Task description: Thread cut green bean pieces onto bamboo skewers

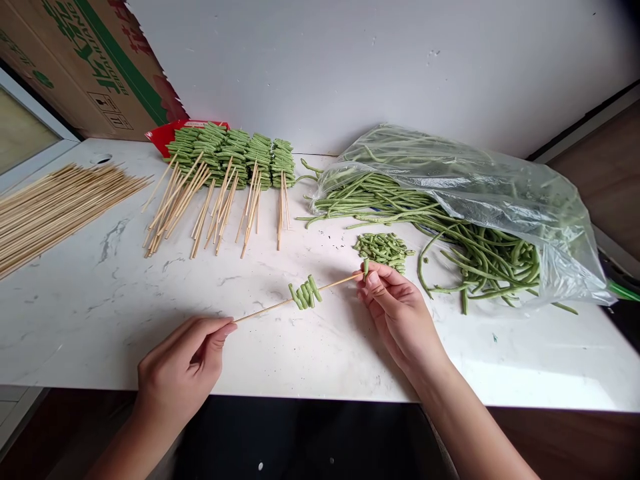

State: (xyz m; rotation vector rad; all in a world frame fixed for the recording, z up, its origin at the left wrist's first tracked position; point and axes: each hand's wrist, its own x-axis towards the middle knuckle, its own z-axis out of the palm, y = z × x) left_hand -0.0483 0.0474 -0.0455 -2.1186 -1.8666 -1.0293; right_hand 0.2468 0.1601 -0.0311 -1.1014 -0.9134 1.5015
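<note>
My left hand pinches the lower end of a thin bamboo skewer, which slants up to the right. Several short pieces of green bean are threaded side by side near its middle. Between the thumb and fingers of my right hand is a single green bean piece, held upright at the skewer's far tip. Whether the tip has pierced it I cannot tell. Just beyond that hand lies a small heap of cut bean pieces on the white table.
Loaded bean skewers are stacked at the back, sticks toward me, by a red packet. Bare skewers lie at left, near a cardboard box. Long beans spill from a clear plastic bag at right. The table's front edge is close.
</note>
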